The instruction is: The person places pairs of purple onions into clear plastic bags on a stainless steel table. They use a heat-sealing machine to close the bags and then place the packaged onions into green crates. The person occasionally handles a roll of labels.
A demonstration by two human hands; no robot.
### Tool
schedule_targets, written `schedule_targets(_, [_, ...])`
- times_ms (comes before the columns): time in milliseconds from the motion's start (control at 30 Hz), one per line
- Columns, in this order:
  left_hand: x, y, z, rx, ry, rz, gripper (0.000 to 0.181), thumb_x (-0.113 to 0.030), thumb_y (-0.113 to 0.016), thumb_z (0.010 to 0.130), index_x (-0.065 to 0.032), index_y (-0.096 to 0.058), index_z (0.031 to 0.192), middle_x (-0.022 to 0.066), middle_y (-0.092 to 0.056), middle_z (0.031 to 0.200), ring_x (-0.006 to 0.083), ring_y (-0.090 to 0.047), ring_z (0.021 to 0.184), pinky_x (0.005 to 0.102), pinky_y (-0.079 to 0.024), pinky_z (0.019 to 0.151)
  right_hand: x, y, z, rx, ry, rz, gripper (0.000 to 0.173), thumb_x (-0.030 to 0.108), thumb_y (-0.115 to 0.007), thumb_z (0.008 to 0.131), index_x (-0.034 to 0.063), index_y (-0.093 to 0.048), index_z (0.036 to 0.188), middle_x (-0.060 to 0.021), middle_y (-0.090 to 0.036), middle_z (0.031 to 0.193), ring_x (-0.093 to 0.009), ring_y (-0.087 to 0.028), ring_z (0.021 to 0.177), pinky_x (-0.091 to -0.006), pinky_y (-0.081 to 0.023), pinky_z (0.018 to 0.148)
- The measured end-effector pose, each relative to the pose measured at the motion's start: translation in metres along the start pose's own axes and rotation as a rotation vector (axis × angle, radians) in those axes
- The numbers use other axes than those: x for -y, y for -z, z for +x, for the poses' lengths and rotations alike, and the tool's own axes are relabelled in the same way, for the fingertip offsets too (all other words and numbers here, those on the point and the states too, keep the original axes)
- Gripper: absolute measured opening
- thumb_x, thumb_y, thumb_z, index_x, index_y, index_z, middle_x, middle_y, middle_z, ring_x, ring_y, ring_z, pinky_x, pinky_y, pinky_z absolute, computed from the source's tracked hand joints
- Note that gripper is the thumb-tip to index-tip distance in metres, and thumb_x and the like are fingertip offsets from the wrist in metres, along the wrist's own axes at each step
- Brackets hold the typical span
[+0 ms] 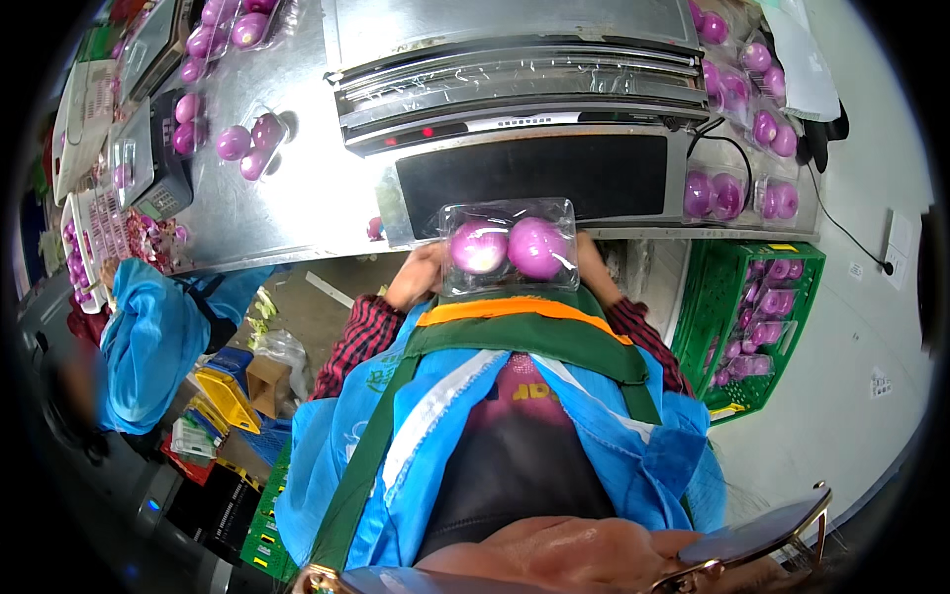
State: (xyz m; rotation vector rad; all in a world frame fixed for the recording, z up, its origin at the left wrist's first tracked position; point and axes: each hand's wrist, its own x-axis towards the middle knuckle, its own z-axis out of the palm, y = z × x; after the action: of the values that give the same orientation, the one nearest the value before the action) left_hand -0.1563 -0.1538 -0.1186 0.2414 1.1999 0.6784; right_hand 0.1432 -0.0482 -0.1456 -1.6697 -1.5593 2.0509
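Close to my body, in front of the wrapping machine, a clear plastic tray (509, 249) with two peeled purple onions (539, 248) is held up between my hands. Plastic film lies over it. My left hand (421, 273) appears at the tray's left edge in the picture and my right hand (591, 263) at its right edge; both are partly hidden by the tray. Beyond it lie a black plate (534, 182) and the film wrapping machine (519, 89) with red lights on its front. Another tray of onions (253, 145) rests on the steel table to the left.
Wrapped onion trays (714, 194) line the table's right end, above a green crate (686, 327) holding more. A scale (159, 178) and onion skins (157, 241) are at the left. A co-worker in a blue smock (152, 334) is beside the table. A power cord (846, 223) runs to the wall.
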Motion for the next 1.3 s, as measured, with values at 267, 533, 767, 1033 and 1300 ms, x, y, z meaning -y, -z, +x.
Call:
schedule_targets(267, [-0.011,-0.054,0.021,0.253,-0.464,0.413,0.031,-0.02,-0.054,0.092,-0.0011,-0.053,0.117,0.0053,-0.057,0.103,0.0109,-0.054,0.092,0.0271,-0.046,0.078,0.012,-0.026,0.002,0.429,0.066,0.239,0.029,0.023,-0.057,0.086,-0.0006,-0.058,0.104,-0.0121,-0.057,0.101,-0.017,-0.055,0.092,-0.03,-0.045,0.08])
schedule_targets(533, [-0.059,-0.091,-0.019,0.364,-0.547,0.555,0.044,-0.023,-0.058,0.091,-0.0001,-0.045,0.126,0.0074,-0.053,0.119,0.0133,-0.054,0.103,0.0289,-0.046,0.088,0.01,0.001,-0.027,0.641,0.229,0.437,0.04,0.028,-0.058,0.087,0.0007,-0.053,0.115,-0.0144,-0.051,0.12,-0.019,-0.05,0.108,-0.0308,-0.042,0.091])
schedule_targets(767, [-0.071,-0.14,-0.05,0.276,-0.387,0.167,0.055,-0.046,-0.045,0.095,-0.0023,-0.043,0.128,0.0086,-0.054,0.117,0.0165,-0.052,0.108,0.0302,-0.04,0.095,0.073,0.028,-0.087,0.379,0.473,1.184,0.056,0.035,-0.053,0.091,0.0022,-0.04,0.134,-0.0139,-0.045,0.134,-0.023,-0.044,0.124,-0.0333,-0.036,0.104])
schedule_targets(1033, [-0.137,-0.178,0.001,0.516,-0.105,0.553,0.057,-0.03,-0.066,0.085,0.0032,-0.046,0.128,0.0114,-0.057,0.118,0.0191,-0.052,0.111,0.031,-0.038,0.098,0.078,0.101,-0.123,0.077,0.403,0.647,0.053,0.028,-0.048,0.097,0.0015,-0.032,0.14,-0.0096,-0.047,0.133,-0.016,-0.046,0.121,-0.0321,-0.038,0.102])
schedule_targets(1300, [-0.119,-0.314,0.058,0.708,-0.399,0.288,0.081,-0.021,-0.071,0.082,0.0011,-0.023,0.143,0.0149,-0.044,0.132,0.0252,-0.048,0.118,0.0382,-0.04,0.101,0.01,0.117,-0.153,-0.113,0.834,1.344,0.055,0.045,-0.042,0.096,0.0172,-0.028,0.142,-0.0029,-0.046,0.134,-0.019,-0.048,0.118,-0.0392,-0.043,0.094])
